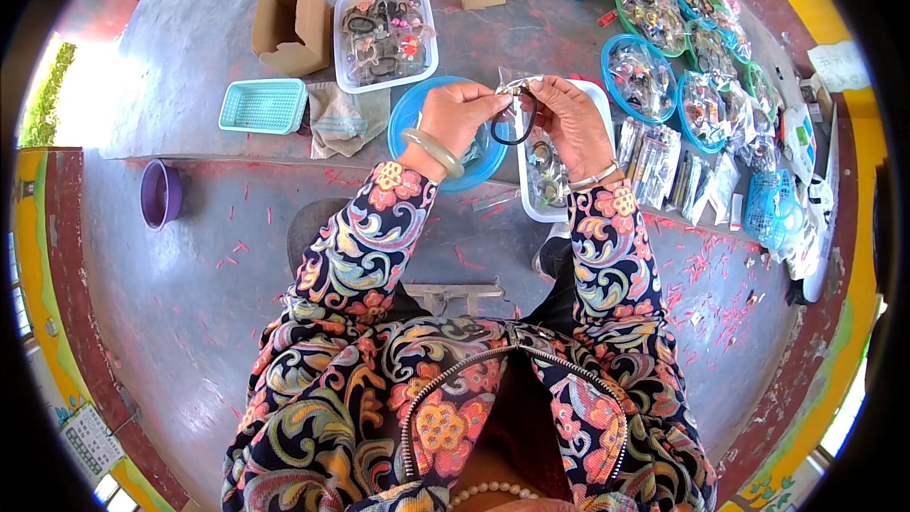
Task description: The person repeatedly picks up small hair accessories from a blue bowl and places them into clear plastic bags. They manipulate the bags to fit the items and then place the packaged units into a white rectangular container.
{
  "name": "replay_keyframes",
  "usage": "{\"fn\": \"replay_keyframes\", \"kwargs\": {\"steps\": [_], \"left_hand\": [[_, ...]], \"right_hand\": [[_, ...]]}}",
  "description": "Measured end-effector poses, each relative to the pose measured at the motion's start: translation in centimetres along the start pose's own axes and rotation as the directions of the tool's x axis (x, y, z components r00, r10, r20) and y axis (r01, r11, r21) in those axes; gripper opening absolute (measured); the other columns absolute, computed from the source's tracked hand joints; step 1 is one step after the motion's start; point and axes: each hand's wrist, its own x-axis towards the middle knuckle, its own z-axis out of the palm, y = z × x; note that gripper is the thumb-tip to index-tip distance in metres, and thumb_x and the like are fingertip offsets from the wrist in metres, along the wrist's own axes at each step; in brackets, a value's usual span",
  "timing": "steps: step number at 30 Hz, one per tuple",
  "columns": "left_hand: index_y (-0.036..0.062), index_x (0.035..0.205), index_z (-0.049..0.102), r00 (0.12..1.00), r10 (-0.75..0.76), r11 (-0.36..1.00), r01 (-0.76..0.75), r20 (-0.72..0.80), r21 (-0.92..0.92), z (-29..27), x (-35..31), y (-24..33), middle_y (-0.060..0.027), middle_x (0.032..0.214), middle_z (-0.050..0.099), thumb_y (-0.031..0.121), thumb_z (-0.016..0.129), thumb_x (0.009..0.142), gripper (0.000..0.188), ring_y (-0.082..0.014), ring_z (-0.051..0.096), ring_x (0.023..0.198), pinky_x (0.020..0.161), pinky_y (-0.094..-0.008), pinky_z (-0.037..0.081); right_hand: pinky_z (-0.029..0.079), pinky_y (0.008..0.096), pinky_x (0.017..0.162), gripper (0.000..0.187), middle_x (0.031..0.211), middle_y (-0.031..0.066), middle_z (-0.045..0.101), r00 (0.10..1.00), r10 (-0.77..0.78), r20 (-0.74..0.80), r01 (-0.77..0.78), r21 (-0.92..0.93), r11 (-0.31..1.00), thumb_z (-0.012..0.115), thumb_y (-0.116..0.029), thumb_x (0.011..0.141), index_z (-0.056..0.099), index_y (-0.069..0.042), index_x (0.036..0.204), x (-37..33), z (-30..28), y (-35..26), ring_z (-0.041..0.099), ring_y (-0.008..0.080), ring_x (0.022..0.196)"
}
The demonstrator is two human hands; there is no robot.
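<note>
Both of my hands are raised close together over the worktable. My left hand (451, 123) pinches one side of a black elastic hair tie (502, 142) with small gold-coloured parts at its top. My right hand (574, 129) is closed on the other side, its fingertips near the gold parts. A clear plastic bag (518, 75) shows just beyond the fingertips; whether either hand holds it I cannot tell. Beneath my left hand lies a round blue basin (400, 137). A white tray (542, 215) with small bagged items sits under my right hand, partly hidden by it.
A white bin (338, 76) of bagged hair accessories, a cardboard box (301, 28), a turquoise basket (263, 106) and a grey cloth (346, 114) occupy the left. Several full round baskets (608, 85) and packets (657, 163) crowd the right. A purple bucket (161, 194) stands on the floor.
</note>
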Motion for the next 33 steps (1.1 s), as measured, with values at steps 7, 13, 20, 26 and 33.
{"fn": "replay_keyframes", "kwargs": {"steps": [7,13,20,26,33], "left_hand": [[0.0013,0.089,0.065,0.998,0.055,0.998,-0.055,0.008,0.0,0.1,0.2,-0.6,0.0014,0.071,0.062,0.019,0.063,0.08,0.02,-0.0013,0.047,0.059,0.052,-0.017,0.035],[0.0025,0.093,0.063,0.999,0.029,0.998,-0.027,0.041,-0.051,0.3,0.1,0.2,-0.0001,0.078,0.065,0.023,0.06,0.082,0.023,-0.001,0.048,0.063,0.054,-0.0169,0.035],[0.0039,0.093,0.063,0.999,-0.018,0.998,0.02,0.039,-0.056,0.1,0.2,-0.3,0.0003,0.08,0.065,0.023,0.059,0.083,0.022,-0.0012,0.049,0.066,0.057,-0.0176,0.035],[0.0038,0.095,0.062,0.991,-0.107,0.974,0.121,0.08,-0.193,-0.1,0.4,-0.6,0.0016,0.081,0.062,0.022,0.058,0.083,0.022,-0.0024,0.051,0.069,0.059,-0.0181,0.036],[0.0012,0.093,0.061,0.995,-0.096,0.986,0.097,0.014,-0.137,-0.1,0.9,-1.5,-0.0016,0.082,0.063,0.02,0.058,0.084,0.021,-0.0049,0.053,0.069,0.06,-0.0193,0.038]], "right_hand": [[0.043,0.0222,0.064,0.008,0.077,0.0005,0.061,0.999,-0.04,0.03,0.037,0.085,0.996,0.063,-0.012,0.079,0.06,-0.006,0.083,0.4,-0.6,0.4,0.056,0.0088,0.068],[0.043,0.0228,0.064,0.009,0.078,0.0011,0.061,0.999,-0.047,0.025,0.046,0.064,0.997,0.064,-0.012,0.078,0.06,-0.005,0.084,0.4,-0.5,0.3,0.056,0.0099,0.069],[0.043,0.0222,0.065,0.012,0.079,0.0004,0.06,0.999,-0.039,0.032,0.04,-0.01,0.999,0.065,-0.013,0.078,0.06,-0.005,0.085,0.2,-0.4,0.0,0.057,0.0095,0.071],[0.042,0.0201,0.064,0.012,0.079,0.0004,0.061,0.999,-0.034,0.02,0.035,-0.031,0.999,0.064,-0.012,0.078,0.06,-0.004,0.086,0.2,-0.4,0.1,0.056,0.0079,0.07],[0.04,0.0185,0.061,0.013,0.076,0.0002,0.06,0.996,-0.066,0.056,0.074,-0.151,0.986,0.064,-0.012,0.079,0.061,-0.002,0.086,0.2,-0.2,0.3,0.051,0.006,0.065]]}}
